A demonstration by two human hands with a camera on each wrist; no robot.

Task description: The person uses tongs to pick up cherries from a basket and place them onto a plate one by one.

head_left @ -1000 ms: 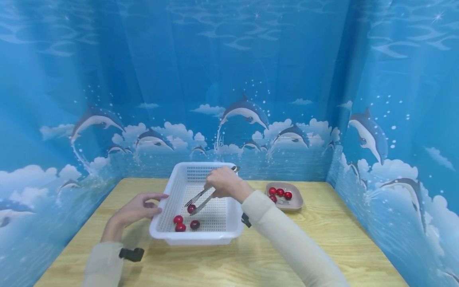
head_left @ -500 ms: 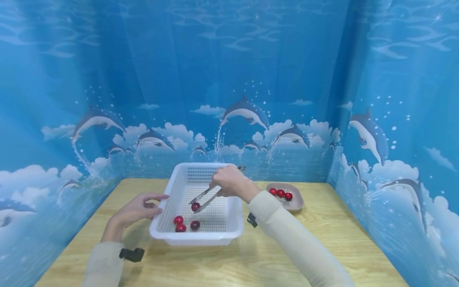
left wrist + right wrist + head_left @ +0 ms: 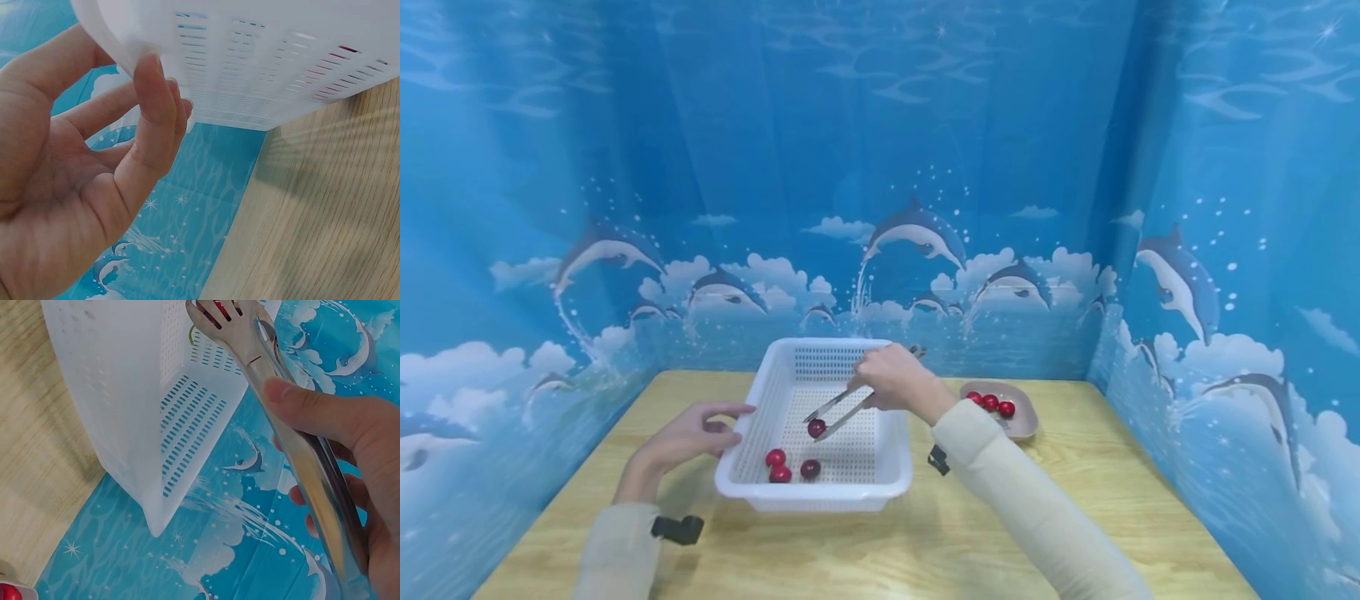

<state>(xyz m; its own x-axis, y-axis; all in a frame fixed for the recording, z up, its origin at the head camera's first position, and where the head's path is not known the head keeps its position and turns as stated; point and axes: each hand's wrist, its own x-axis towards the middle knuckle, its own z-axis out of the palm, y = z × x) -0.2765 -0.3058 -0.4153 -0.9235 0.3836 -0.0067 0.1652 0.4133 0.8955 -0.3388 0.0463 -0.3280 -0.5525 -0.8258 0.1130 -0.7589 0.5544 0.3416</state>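
Note:
A white plastic basket (image 3: 898,454) with slotted walls stands left of centre in the head view. My left hand (image 3: 683,437) grips its left rim between thumb and fingers; the left wrist view shows the fingertips (image 3: 149,78) at the rim. My right hand (image 3: 897,380) is wrapped around metal tongs (image 3: 844,418), above the basket. Between the tong tips is a dark red cherry (image 3: 817,428), over the basket's floor. Two red cherries (image 3: 776,458) and a darker cherry (image 3: 810,469) lie in the near left part of the basket. In the right wrist view the slotted tong head (image 3: 222,322) partly hides a red cherry.
To the right, a small pinkish dish (image 3: 1024,423) holds red cherries (image 3: 990,403), and my right forearm partly covers it. Both stand on a wooden table (image 3: 1075,467). A blue dolphin-print curtain (image 3: 820,167) encloses the table's back and sides.
My right hand has moved slightly right and up with the tongs, and the dark red cherry has shifted along with them. My left hand has stayed at the basket rim.

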